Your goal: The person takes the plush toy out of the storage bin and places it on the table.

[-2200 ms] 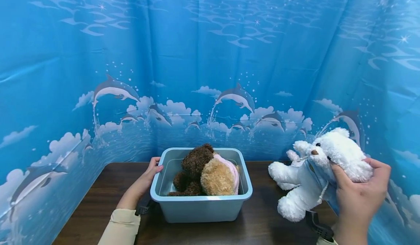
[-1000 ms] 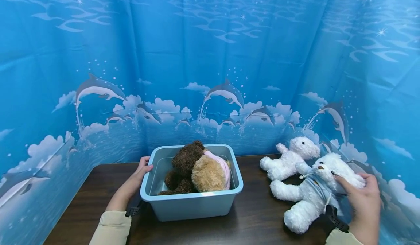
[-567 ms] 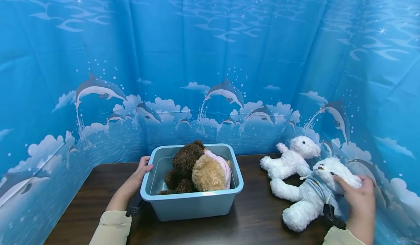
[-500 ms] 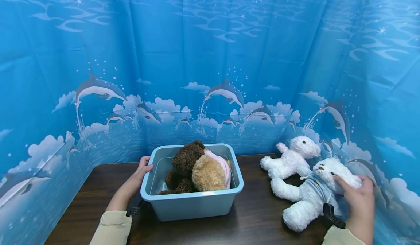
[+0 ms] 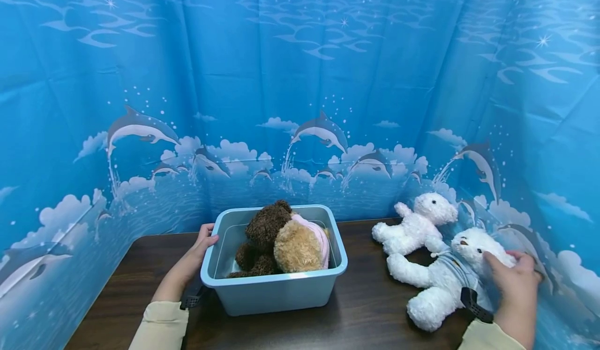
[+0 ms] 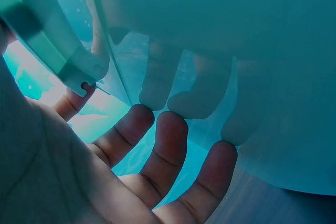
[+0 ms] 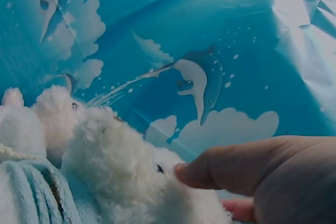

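My left hand (image 5: 199,251) grips the left side of a light blue plastic bin (image 5: 281,295), thumb at the rim; in the left wrist view its bent fingers (image 6: 170,135) press against the outer wall. Inside the bin a dark brown teddy bear (image 5: 268,227) leans beside a tan plush toy (image 5: 297,248) with a pink band. At the right my right hand (image 5: 513,282) holds the head of a white teddy bear (image 5: 431,308) in a light blue top, thumb against its face. That bear lies back on the table, legs towards the bin. The fingers behind its head are mostly hidden.
A second, pinkish-white plush toy (image 5: 405,235) sits just behind the white bear, touching its arm. The dark wooden table (image 5: 361,319) carries everything. A blue dolphin-print curtain (image 5: 300,105) encloses the back and sides.
The white teddy bear has come down from a raised position onto the table, uncovering the pinkish-white toy behind it. The right hand went down with it; the left hand stays on the bin.
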`<state>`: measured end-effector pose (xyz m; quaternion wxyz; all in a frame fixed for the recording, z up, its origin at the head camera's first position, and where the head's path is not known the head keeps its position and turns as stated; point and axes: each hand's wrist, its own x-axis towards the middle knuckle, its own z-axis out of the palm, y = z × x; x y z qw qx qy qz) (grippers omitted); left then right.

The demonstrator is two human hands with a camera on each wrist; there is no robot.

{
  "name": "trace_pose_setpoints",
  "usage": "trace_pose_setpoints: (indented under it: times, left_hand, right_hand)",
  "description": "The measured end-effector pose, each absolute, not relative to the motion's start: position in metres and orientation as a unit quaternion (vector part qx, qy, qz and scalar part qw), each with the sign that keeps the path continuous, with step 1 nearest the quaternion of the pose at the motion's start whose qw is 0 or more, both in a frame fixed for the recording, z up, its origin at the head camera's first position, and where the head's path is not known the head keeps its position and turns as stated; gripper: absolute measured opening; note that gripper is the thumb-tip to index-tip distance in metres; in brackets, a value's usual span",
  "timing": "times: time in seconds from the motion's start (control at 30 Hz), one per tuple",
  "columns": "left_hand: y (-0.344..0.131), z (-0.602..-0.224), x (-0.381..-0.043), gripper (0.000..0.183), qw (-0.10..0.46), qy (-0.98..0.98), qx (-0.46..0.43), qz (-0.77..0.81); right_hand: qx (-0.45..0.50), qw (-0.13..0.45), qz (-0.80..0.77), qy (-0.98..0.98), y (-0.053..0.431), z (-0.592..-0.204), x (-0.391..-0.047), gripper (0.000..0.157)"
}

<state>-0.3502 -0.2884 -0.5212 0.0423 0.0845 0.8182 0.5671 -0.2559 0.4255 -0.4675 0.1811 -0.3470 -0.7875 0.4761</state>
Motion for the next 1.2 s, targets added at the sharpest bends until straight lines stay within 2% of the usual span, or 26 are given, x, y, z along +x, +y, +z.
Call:
trace_pose_setpoints:
  times: [0.17, 0.57, 0.8, 1.03, 1.2]
  left_hand:
    - [-0.289, -0.522, -0.35, 0.067, 0.042, 0.819, 0.082, 0.567]
    - [-0.291, -0.522, -0.347, 0.067, 0.044, 0.817, 0.084, 0.569]
    - [-0.29, -0.52, -0.349, 0.064, 0.039, 0.814, 0.091, 0.572]
    - [-0.291, -0.519, -0.35, 0.063, 0.04, 0.811, 0.094, 0.575]
    - [-0.288, -0.52, -0.349, 0.064, 0.037, 0.81, 0.1, 0.576]
  right_hand:
    - [-0.355, 0.232, 0.474, -0.772, 0.422, -0.459, -0.254, 0.073]
    - [-0.346, 0.227, 0.446, -0.793, 0.413, -0.449, -0.252, 0.067]
    - [-0.355, 0.328, 0.475, -0.735, 0.403, -0.444, -0.255, 0.052]
    - [-0.325, 0.233, 0.456, -0.795, 0.402, -0.446, -0.257, 0.061]
    - [-0.333, 0.248, 0.461, -0.784, 0.398, -0.437, -0.252, 0.06]
